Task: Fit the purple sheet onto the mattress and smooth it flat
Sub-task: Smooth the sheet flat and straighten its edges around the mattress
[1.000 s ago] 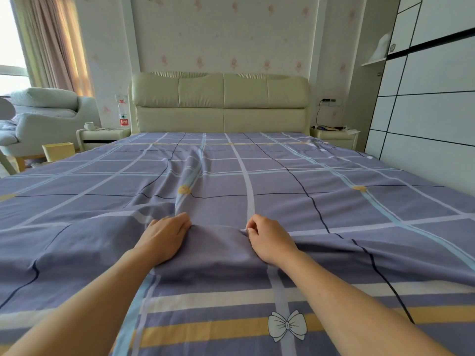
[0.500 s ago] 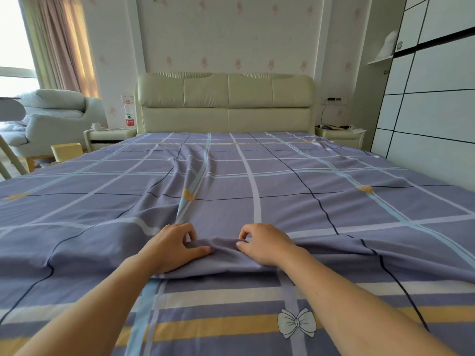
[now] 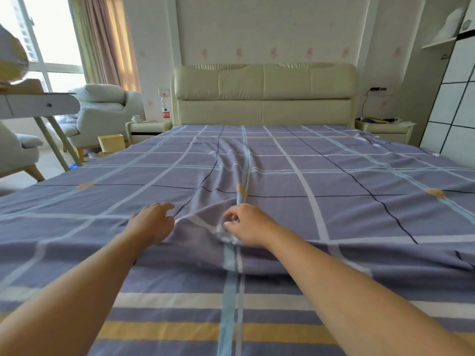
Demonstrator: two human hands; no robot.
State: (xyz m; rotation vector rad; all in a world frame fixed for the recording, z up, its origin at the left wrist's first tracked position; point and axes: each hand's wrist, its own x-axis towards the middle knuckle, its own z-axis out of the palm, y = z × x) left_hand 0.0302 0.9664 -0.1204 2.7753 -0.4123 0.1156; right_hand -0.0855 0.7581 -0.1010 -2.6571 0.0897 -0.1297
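The purple plaid sheet lies spread over the whole mattress, up to the cream headboard. A raised wrinkle runs down the middle from the headboard side to a bunched fold between my hands. My left hand rests on the sheet just left of that fold, fingers stretched out and slightly blurred. My right hand is on the fold's right side, fingers curled and pinching the cloth. Both forearms reach in from the bottom edge.
A nightstand stands on each side of the headboard, left and right. Left of the bed are a pale armchair, a yellow bin and a white desk. A white panelled wardrobe lines the right side.
My hands closed on a fold of sheet and bunched it up. Now my left hand has opened and slid left, while the right still pinches. The view has swung left.
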